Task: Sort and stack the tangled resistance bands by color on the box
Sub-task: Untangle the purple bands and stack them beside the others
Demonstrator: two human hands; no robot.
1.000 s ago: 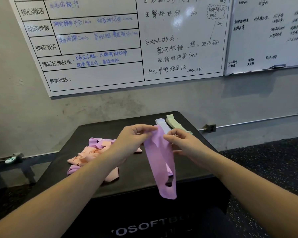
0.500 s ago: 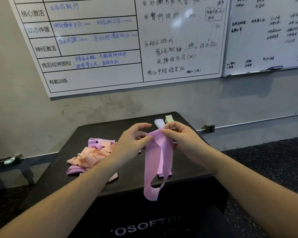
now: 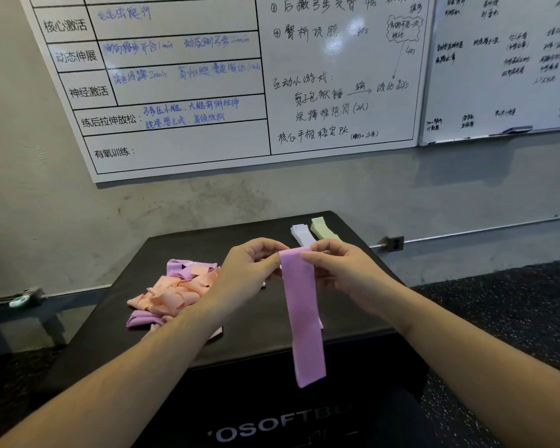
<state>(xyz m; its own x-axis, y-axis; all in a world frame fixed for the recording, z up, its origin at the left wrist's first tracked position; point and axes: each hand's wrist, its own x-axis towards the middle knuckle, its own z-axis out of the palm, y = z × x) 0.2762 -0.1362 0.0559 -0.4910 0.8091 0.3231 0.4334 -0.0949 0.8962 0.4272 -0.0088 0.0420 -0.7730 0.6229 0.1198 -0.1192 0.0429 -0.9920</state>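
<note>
A purple resistance band point(image 3: 303, 318) hangs flat and straight over the black box point(image 3: 265, 331). My left hand point(image 3: 249, 270) pinches its top edge from the left, and my right hand point(image 3: 340, 270) pinches it from the right. A tangled pile of orange and purple bands point(image 3: 172, 292) lies on the box's left side. At the box's far right edge sit a stack of pale lilac bands point(image 3: 301, 234) and a stack of light green bands point(image 3: 324, 228). A bit of another pale band shows behind the hanging one.
The box stands against a grey wall with two whiteboards point(image 3: 240, 76) above it. Dark speckled floor point(image 3: 505, 318) spreads to the right. A low dark bench with a small green-white object point(image 3: 20, 300) is at the left.
The twisted, open loop of the purple band has been flattened into one straight strip. Both hands have come closer together at its top.
</note>
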